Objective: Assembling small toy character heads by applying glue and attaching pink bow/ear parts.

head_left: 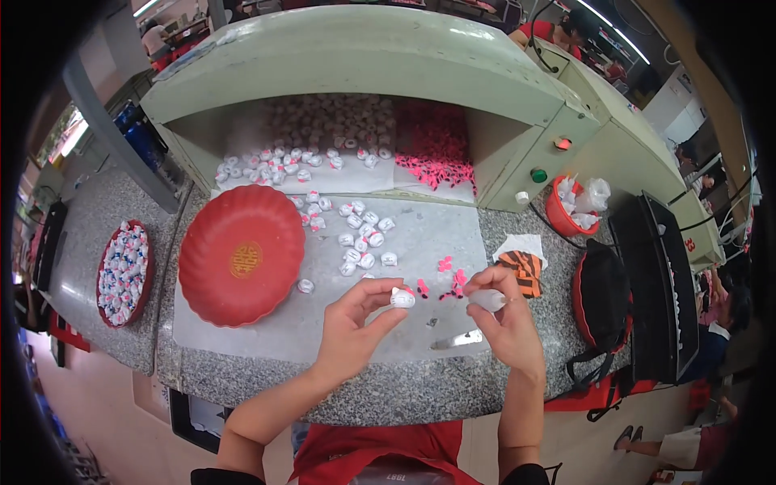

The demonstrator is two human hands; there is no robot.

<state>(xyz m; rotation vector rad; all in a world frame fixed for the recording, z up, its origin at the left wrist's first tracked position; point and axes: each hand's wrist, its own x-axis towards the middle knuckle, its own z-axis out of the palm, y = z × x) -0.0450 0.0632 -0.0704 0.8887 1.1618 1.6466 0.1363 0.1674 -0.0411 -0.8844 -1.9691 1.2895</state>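
- Where the counter's front edge meets the person, a red apron (380, 444) shows; the granite counter (307, 396) carries a white sheet (388, 347), presumably laid to protect its top; on it, near the right wrist, lies a flat shiny strip (458, 340), its exact kind unclear.
- Left hand (349, 333): thumb and fingertips pinch a white cat-head figurine (402, 300) in a narrow grip; it is held above the sheet's middle, probably by the edge so that most of its surface stays uncovered.
- Right hand (515, 335): thumb and fingers are closed around a small translucent white bottle (485, 301); it is tipped sideways, perhaps for easy turning or squeezing.
- Just beyond and between the hands, pink bow-shaped pieces (459, 280) lie scattered, likely for short reach; an orange-and-black striped cloth (527, 275) sits beyond the right hand.
- Left of centre, a red scalloped bowl (206, 271) stands bare inside; farther left, a red basin (146, 295) is heaped with figurines, apparently kept apart from the loose figurines (365, 236) on the sheet.
- Farther back, a pale green hooded machine (347, 65) shelters massed white figurines (331, 121) beside a pink heap (436, 153), seemingly sorted by kind; a co-worker in red (550, 32) is beyond.
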